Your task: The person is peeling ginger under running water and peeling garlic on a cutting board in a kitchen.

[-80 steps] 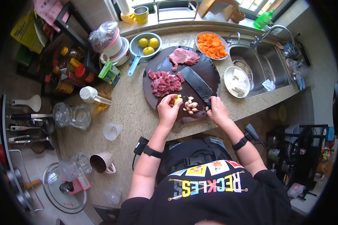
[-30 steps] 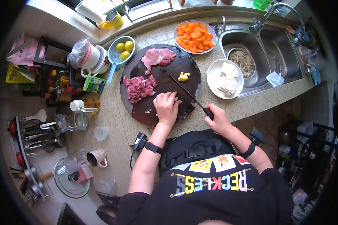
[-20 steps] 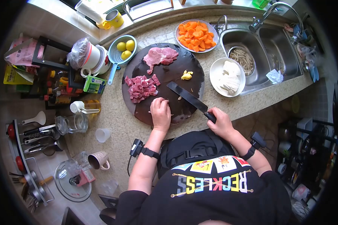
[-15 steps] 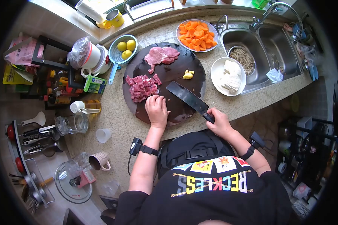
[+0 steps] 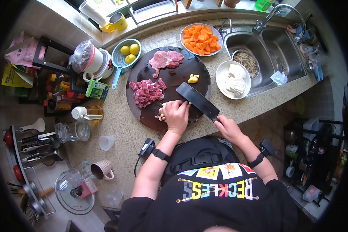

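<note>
Cleaver (image 5: 197, 101) in right grip (image 5: 227, 127), left grip (image 5: 176, 115) curled

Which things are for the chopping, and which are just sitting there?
In use:
- cleaver, gripped by the right hand
- garlic cloves, under the curled left hand
- cutting board

Just lying about:
- diced meat, meat slab
- carrot plate
- lemons
- mug
</note>
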